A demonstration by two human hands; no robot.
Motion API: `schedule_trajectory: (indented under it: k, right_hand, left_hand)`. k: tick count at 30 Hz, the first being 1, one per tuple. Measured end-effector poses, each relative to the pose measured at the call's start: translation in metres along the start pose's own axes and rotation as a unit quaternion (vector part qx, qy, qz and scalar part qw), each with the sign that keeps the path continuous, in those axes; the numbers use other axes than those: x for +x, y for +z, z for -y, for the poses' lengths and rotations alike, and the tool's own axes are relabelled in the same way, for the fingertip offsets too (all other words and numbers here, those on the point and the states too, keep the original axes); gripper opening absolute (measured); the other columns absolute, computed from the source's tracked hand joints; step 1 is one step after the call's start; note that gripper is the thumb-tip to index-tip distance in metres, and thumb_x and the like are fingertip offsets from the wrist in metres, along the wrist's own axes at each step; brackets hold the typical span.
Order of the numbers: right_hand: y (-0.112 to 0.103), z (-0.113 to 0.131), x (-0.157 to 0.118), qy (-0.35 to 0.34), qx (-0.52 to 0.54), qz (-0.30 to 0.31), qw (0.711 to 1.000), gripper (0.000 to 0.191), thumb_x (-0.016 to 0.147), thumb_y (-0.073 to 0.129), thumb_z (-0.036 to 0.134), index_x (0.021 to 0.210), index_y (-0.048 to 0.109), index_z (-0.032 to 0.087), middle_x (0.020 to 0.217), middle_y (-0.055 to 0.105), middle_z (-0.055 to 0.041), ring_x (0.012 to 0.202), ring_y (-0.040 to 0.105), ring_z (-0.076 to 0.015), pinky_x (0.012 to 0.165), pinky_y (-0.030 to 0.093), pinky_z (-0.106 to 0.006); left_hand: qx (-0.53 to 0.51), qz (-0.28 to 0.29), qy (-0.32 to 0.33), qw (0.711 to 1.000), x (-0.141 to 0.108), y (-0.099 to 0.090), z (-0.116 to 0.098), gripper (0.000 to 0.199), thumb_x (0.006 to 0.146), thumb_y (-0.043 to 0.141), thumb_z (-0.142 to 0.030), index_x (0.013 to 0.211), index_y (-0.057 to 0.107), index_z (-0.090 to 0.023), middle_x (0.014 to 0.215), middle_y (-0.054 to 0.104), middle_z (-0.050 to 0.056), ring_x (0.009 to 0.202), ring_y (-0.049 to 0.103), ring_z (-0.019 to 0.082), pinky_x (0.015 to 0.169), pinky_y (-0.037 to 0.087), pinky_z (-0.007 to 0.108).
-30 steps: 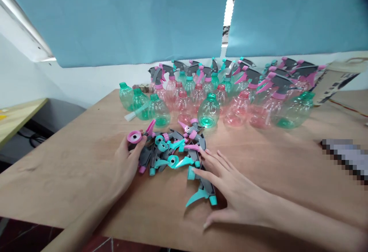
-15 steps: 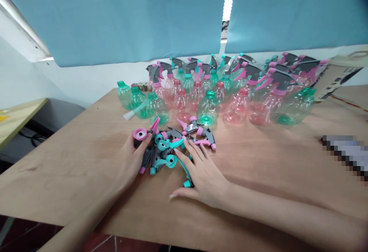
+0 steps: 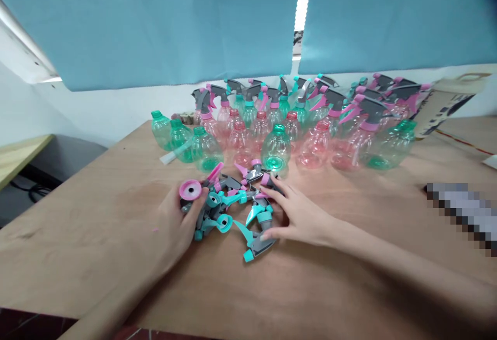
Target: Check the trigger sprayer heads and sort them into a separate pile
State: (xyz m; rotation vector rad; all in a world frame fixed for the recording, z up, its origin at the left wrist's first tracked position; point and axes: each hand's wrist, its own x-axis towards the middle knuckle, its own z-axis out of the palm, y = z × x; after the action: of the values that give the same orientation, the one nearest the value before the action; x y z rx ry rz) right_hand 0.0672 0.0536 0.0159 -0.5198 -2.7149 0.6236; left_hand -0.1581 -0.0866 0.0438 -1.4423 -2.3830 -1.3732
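A pile of pink, turquoise and grey spray heads (image 3: 225,223) lies on the table between my hands. My left hand (image 3: 180,221) is closed around a spray head with a pink collar (image 3: 190,190), its opening facing up, at the pile's left side. My right hand (image 3: 301,213) has its thumb and fingers apart at the right side of the pile. Its thumb is by a grey and turquoise spray head (image 3: 262,241), and its fingertips are by a pink-collared one (image 3: 266,179).
Behind the pile stand several green open bottles (image 3: 275,148) and red open bottles (image 3: 240,146), with capped spray bottles (image 3: 365,122) further back. A blurred flat object (image 3: 464,213) lies at the right on the wooden table (image 3: 368,293). A beige container (image 3: 446,104) is at the back right.
My right hand has moved from lying over the pile to its right side, uncovering turquoise spray heads. My left hand keeps its hold on the pink-collared one. The view has shifted slightly.
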Motion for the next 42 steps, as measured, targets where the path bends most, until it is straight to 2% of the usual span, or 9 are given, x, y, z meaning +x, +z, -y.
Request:
schedule_trajectory:
  k: [6,14,18,22,25,28,34,39,42]
  right_hand:
    - [0.011,0.009,-0.007,-0.019,-0.015,-0.015,1.0,0.083,0.07,0.053,0.072,0.132,0.045,0.017,0.146,0.029,-0.0177,0.137,0.019,-0.0329,0.108,0.026,-0.05]
    - [0.022,0.021,-0.006,0.007,-0.035,-0.051,0.998,0.081,0.071,0.049,0.074,0.12,0.053,0.009,0.143,0.034,-0.0215,0.136,0.022,-0.0328,0.109,0.026,-0.047]
    - [0.03,0.029,0.0,0.038,-0.036,-0.071,0.996,0.087,0.069,0.046,0.077,0.122,0.051,0.008,0.144,0.031,-0.0224,0.136,0.021,-0.0368,0.108,0.027,-0.051]
    - [0.02,0.027,0.0,0.011,-0.016,-0.095,0.995,0.084,0.072,0.05,0.072,0.128,0.044,0.011,0.143,0.034,-0.0216,0.136,0.022,-0.0361,0.106,0.028,-0.054]
    - [-0.002,0.014,-0.011,-0.03,0.012,-0.128,0.991,0.066,0.08,0.055,0.058,0.127,0.042,0.014,0.138,0.041,-0.0195,0.13,0.035,-0.0297,0.104,0.035,-0.049]
    - [-0.026,-0.002,-0.03,-0.041,0.022,-0.151,0.987,0.045,0.085,0.057,0.041,0.121,0.045,0.017,0.126,0.052,-0.0147,0.12,0.048,-0.0243,0.099,0.041,-0.044]
    - [-0.062,-0.015,-0.068,0.035,0.081,-0.185,0.979,0.013,0.087,0.054,0.02,0.099,0.056,0.019,0.093,0.066,-0.0042,0.086,0.064,-0.0162,0.075,0.051,-0.03]
    - [-0.083,-0.001,-0.08,0.05,0.151,-0.23,0.96,0.007,0.086,0.055,0.018,0.091,0.059,0.019,0.084,0.066,-0.0017,0.077,0.062,-0.0133,0.067,0.05,-0.025]
    - [-0.086,0.011,-0.082,0.003,0.141,-0.194,0.971,0.008,0.083,0.058,0.016,0.09,0.059,0.02,0.085,0.064,-0.0022,0.08,0.06,-0.0139,0.071,0.05,-0.027]
  left_hand:
    - [0.023,0.043,0.173,0.984,-0.007,0.007,-0.011,0.02,0.087,0.053,-0.034,0.102,0.058,-0.023,0.103,0.065,0.003,0.099,0.06,0.023,0.09,0.046,0.039]
    - [0.033,0.099,0.211,0.972,-0.006,0.02,-0.01,0.018,0.088,0.052,-0.029,0.104,0.057,-0.02,0.103,0.065,0.005,0.098,0.06,0.022,0.084,0.049,0.035]
    - [0.04,0.084,0.242,0.966,-0.006,0.019,-0.012,0.017,0.088,0.054,-0.025,0.104,0.057,-0.021,0.103,0.065,0.005,0.098,0.06,0.021,0.085,0.049,0.036]
    - [0.027,0.083,0.318,0.944,-0.009,0.014,-0.023,0.022,0.086,0.056,-0.02,0.108,0.058,-0.022,0.109,0.063,0.005,0.104,0.058,0.022,0.091,0.047,0.039]
    - [0.014,0.115,0.365,0.924,-0.016,0.017,-0.04,0.026,0.087,0.055,-0.018,0.112,0.057,-0.022,0.112,0.062,0.007,0.108,0.055,0.023,0.093,0.046,0.039]
    - [-0.024,0.138,0.364,0.921,-0.023,0.029,-0.058,0.023,0.085,0.058,-0.017,0.108,0.059,-0.022,0.106,0.064,0.006,0.103,0.057,0.021,0.09,0.046,0.037]
    - [-0.089,0.215,0.267,0.935,-0.036,0.064,-0.088,0.014,0.082,0.061,-0.017,0.096,0.06,-0.02,0.09,0.065,0.003,0.082,0.06,0.017,0.071,0.048,0.029]
    - [-0.131,0.294,0.248,0.914,-0.051,0.084,-0.099,0.01,0.083,0.062,-0.02,0.093,0.058,-0.02,0.089,0.065,0.001,0.081,0.06,0.016,0.073,0.048,0.029]
    - [-0.165,0.285,0.264,0.906,-0.056,0.093,-0.098,0.013,0.083,0.062,-0.021,0.096,0.058,-0.02,0.092,0.065,0.002,0.085,0.06,0.017,0.078,0.048,0.03]
